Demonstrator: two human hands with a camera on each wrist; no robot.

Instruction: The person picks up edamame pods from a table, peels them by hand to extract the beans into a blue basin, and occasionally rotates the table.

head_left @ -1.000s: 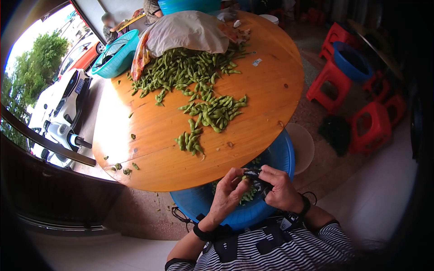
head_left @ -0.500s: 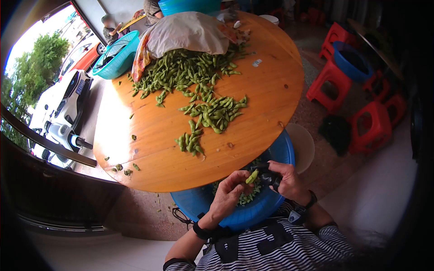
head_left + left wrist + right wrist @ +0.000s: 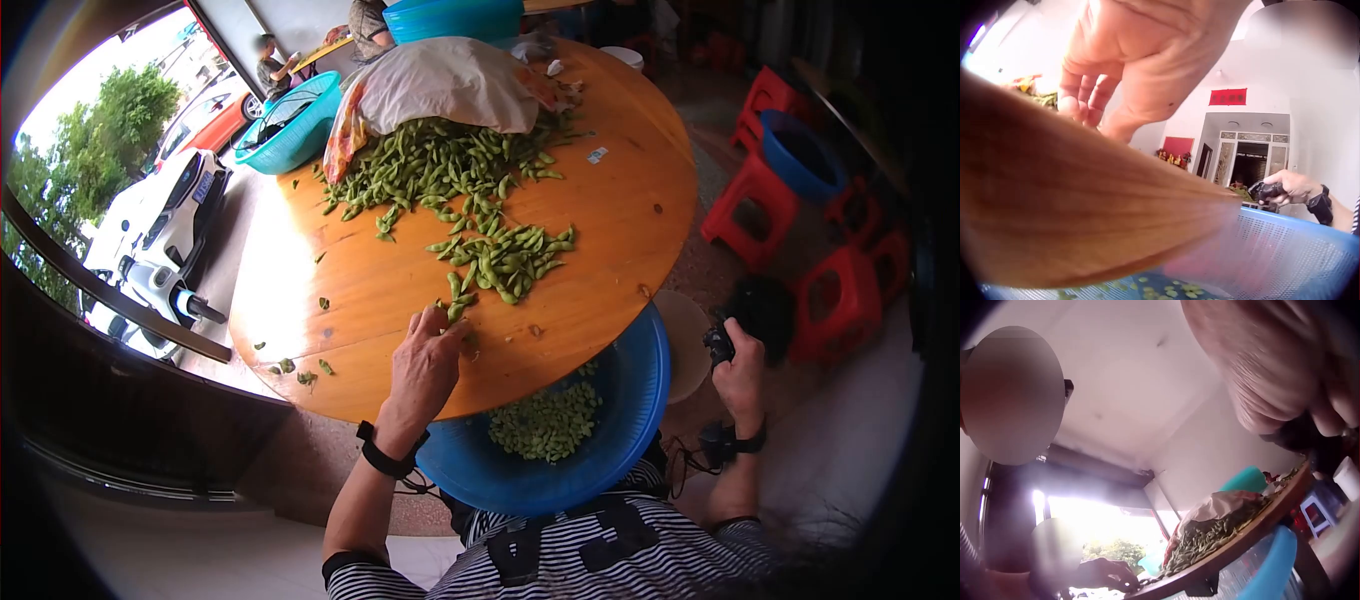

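Note:
On the round wooden table [image 3: 560, 200], my left hand [image 3: 425, 360] reaches over a small group of green soybean pods [image 3: 458, 300] near the front edge. Its fingers point down among them, with the fingertips partly hidden. The left wrist view has these fingers [image 3: 1088, 103] bent down behind the table edge, thumb apart. Out to the right, past the blue basket, my right hand [image 3: 742, 375] grips a small black hand tool [image 3: 717, 343], also visible in the left wrist view. Shelled beans [image 3: 550, 420] lie in the blue basket [image 3: 640, 430] below the table edge.
A large pile of pods [image 3: 420, 165] sits under a pale cloth [image 3: 440, 85]. A teal basket [image 3: 290, 125] stands beyond the table's left side. Red stools [image 3: 755, 210] and a blue basin [image 3: 800, 155] are at the right. A pale bucket [image 3: 685, 345] stands beside the blue basket.
The hands were together over the basket, the left holding a pod. The left hand has moved forward onto the table pods without that pod; the right has moved right, still gripping the black tool.

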